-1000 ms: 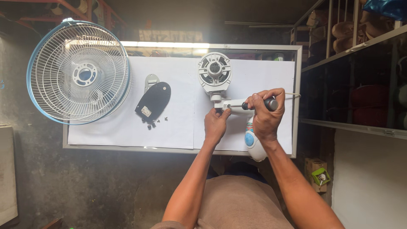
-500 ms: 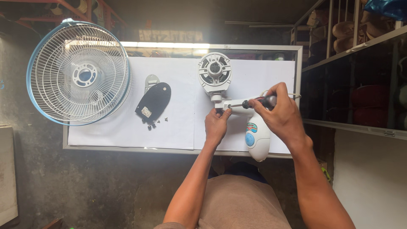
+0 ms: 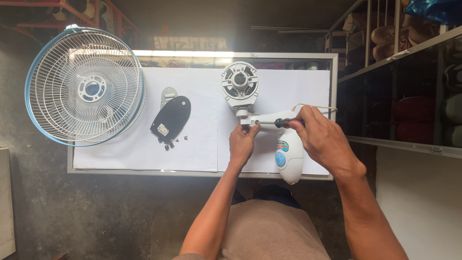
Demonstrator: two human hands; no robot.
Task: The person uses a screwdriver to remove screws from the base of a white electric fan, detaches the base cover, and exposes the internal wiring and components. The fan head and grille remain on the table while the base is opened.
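Our right hand grips a black-handled screwdriver, its tip set sideways into the neck of a white fan body lying near the worktop's front edge, toward the right corner. Our left hand pinches the neck just beside the tip, fingers curled to steady it.

From the head view, we judge the dismantling well along: the wire fan guard overhangs the left edge, already off; a dark cover plate lies mid-worktop with small loose screws just in front of it. The round motor housing at the back edge remains joined to the body; that joint looks like the work in hand.
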